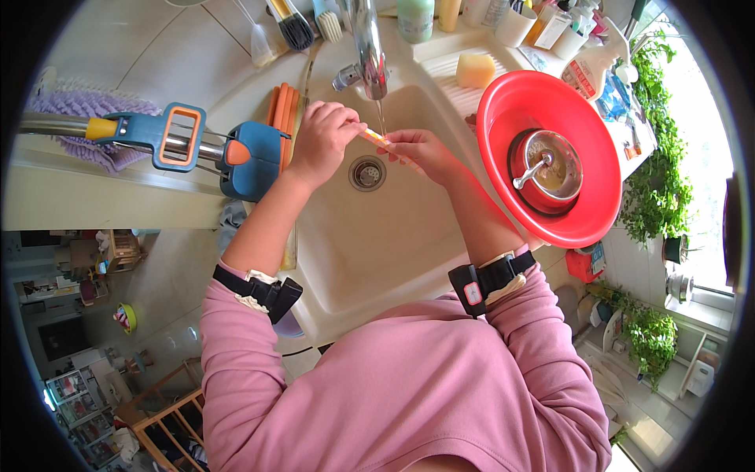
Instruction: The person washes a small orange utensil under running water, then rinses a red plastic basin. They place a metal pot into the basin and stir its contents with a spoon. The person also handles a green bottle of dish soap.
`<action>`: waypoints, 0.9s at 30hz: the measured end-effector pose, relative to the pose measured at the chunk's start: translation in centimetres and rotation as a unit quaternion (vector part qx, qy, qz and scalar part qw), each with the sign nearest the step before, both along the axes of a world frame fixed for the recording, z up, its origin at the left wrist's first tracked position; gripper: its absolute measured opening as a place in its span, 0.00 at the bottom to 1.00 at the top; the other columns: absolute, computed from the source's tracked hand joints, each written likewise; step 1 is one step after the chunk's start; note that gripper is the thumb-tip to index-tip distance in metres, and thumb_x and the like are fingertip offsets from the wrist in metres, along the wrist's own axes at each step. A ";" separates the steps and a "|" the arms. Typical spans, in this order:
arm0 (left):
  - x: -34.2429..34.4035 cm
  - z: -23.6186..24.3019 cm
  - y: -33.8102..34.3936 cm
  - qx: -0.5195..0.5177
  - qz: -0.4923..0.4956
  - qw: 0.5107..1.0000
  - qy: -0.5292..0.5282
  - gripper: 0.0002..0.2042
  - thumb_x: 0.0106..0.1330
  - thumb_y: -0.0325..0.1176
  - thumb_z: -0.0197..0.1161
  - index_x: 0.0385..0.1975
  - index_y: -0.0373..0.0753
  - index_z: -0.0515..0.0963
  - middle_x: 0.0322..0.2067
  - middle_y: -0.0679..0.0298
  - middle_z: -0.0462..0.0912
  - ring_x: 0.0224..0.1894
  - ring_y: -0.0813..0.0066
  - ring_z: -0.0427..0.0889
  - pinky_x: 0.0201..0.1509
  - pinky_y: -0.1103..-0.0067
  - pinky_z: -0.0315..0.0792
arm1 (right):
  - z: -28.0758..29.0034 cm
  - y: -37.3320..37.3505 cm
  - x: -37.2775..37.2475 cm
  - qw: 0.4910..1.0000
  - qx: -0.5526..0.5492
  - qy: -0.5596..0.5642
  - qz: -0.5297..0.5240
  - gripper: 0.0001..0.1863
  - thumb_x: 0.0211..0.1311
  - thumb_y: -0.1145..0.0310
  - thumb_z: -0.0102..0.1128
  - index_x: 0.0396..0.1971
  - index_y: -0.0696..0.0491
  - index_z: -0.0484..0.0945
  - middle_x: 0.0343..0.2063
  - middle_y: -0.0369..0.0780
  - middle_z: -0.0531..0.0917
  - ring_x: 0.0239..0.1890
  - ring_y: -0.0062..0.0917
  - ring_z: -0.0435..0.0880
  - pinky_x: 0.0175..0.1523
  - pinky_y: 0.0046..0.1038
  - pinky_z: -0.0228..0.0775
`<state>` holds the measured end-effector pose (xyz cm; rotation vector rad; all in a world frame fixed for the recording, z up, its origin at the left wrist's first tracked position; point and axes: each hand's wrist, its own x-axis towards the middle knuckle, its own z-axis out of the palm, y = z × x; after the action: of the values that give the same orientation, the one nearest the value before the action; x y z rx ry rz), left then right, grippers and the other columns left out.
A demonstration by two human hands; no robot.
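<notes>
My left hand [321, 138] grips one end of a thin yellow-and-white patterned stick [376, 138] over the white sink basin [362, 232]. My right hand [421, 153] pinches the same stick further right, its fingers partly hiding it. A thin stream of water falls from the metal tap [370, 59] beside the stick, above the drain [367, 173]. To the right, a red plastic basin [503, 118] holds a metal bowl [562, 177] with a spoon [531, 170] and cloudy contents.
A blue-and-orange mop head [252, 181] with a metal pole lies at the left, near orange rolls [285, 106] and a purple fluffy pad [94, 118]. Brushes [291, 27], bottles [415, 16] and a yellow sponge [476, 71] stand behind. Plants [657, 157] line the right window.
</notes>
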<state>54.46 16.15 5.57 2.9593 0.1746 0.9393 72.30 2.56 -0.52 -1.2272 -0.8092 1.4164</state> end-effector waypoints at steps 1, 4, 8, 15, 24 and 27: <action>0.0 0.0 0.0 -0.001 0.002 1.000 0.001 0.08 0.53 0.24 0.63 0.31 0.45 0.83 0.33 0.72 0.78 0.42 0.70 0.76 0.51 0.72 0.66 | 0.0 0.1 0.0 1.000 0.001 -0.009 -0.003 0.15 0.63 0.67 0.57 0.47 0.55 0.79 0.41 0.34 0.84 0.37 0.13 0.76 0.37 0.17 0.65; 0.0 -0.1 0.1 -0.013 0.006 1.000 0.008 0.09 0.53 0.24 0.63 0.32 0.45 0.83 0.33 0.72 0.79 0.42 0.70 0.76 0.51 0.71 0.66 | -0.1 0.1 -0.1 0.999 -0.017 -0.031 -0.008 0.16 0.64 0.65 0.58 0.48 0.55 0.79 0.41 0.34 0.84 0.37 0.13 0.76 0.38 0.17 0.65; -0.1 -0.3 0.3 -0.023 0.010 1.000 0.011 0.09 0.53 0.23 0.63 0.33 0.44 0.83 0.33 0.71 0.79 0.42 0.70 0.76 0.51 0.71 0.66 | -0.4 0.0 -0.3 1.000 0.015 -0.018 -0.002 0.17 0.64 0.64 0.60 0.49 0.56 0.79 0.41 0.33 0.84 0.36 0.13 0.76 0.38 0.17 0.66; -0.1 -0.4 0.5 -0.023 0.020 0.999 0.013 0.10 0.52 0.22 0.62 0.33 0.44 0.83 0.33 0.70 0.79 0.42 0.70 0.77 0.51 0.71 0.67 | -0.7 0.3 -0.9 0.994 0.052 -0.073 -0.064 0.14 0.63 0.64 0.61 0.45 0.56 0.82 0.35 0.33 0.85 0.31 0.13 0.77 0.35 0.18 0.67; -0.4 -0.4 0.7 -0.040 0.030 0.998 0.025 0.10 0.53 0.22 0.63 0.33 0.44 0.84 0.33 0.70 0.80 0.42 0.69 0.77 0.51 0.71 0.67 | -0.3 0.6 -1.0 0.990 0.014 -0.107 -0.086 0.14 0.65 0.63 0.58 0.43 0.57 0.83 0.32 0.33 0.85 0.29 0.12 0.79 0.33 0.17 0.67; -0.5 -0.3 0.8 -0.039 0.031 0.998 0.030 0.11 0.52 0.22 0.63 0.34 0.43 0.84 0.33 0.70 0.80 0.42 0.69 0.77 0.51 0.71 0.67 | -0.9 0.5 -1.2 0.992 0.037 -0.085 -0.091 0.13 0.66 0.66 0.56 0.44 0.58 0.82 0.34 0.33 0.85 0.30 0.13 0.80 0.35 0.18 0.69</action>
<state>53.98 16.95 5.27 2.9284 0.3006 0.8291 71.12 3.10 -1.39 -1.3416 -0.8362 1.1369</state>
